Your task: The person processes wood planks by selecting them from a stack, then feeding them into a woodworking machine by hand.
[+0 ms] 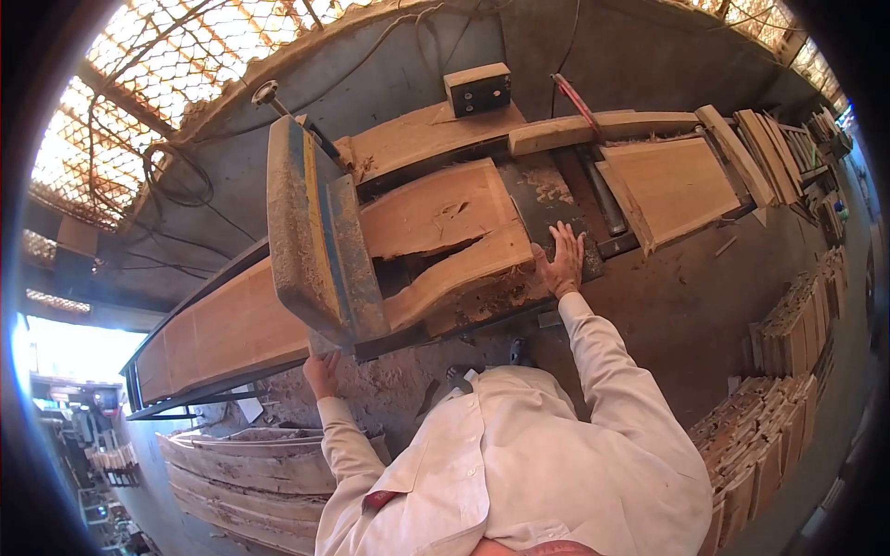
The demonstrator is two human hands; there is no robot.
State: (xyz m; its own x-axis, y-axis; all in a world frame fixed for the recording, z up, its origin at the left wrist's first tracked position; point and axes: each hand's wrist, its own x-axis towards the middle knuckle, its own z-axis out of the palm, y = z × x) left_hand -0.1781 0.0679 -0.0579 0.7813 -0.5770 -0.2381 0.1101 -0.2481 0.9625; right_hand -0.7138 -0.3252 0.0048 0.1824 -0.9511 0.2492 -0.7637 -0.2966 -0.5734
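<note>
A long wooden plank (445, 213) with a dark, jagged split lies on the bed of a dusty woodworking machine. It passes under the machine's upright metal guard (301, 232), caked with sawdust. My right hand (562, 261) is open, fingers spread, its thumb side at the plank's right end and fingers over the dark metal bed (542, 199). My left hand (322, 373) is low beside the guard's bottom corner, touching the near edge there; its fingertips are partly hidden. Left of the guard, a long wooden surface (213, 320) stretches away.
A wooden block (477, 90) stands behind the bed, near a red bar (577, 107). Another board (672, 190) lies to the right. Stacked timber (756, 445) stands at the lower right, and rough slabs (246, 482) at the lower left. Cables (176, 176) hang along the wall.
</note>
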